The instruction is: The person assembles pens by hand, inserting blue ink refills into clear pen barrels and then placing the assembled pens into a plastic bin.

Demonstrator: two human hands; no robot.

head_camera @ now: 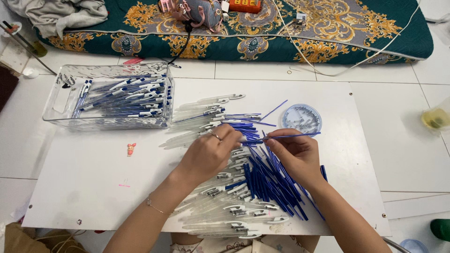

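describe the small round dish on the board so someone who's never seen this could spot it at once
Start at the white board on the tiled floor. Past the heap of blue refills, just beyond the right hand, sits the round dish. It is the only circular, pale see-through thing there; the clear tray of finished pens is rectangular and far left.

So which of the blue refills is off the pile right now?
The blue refill pinched in the right hand, lying level toward the round clear lid; the others lie in the heap.

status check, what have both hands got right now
Left hand grip on a clear pen barrel. Right hand pinching a blue refill, tip at barrel. Loose refills piled beneath.
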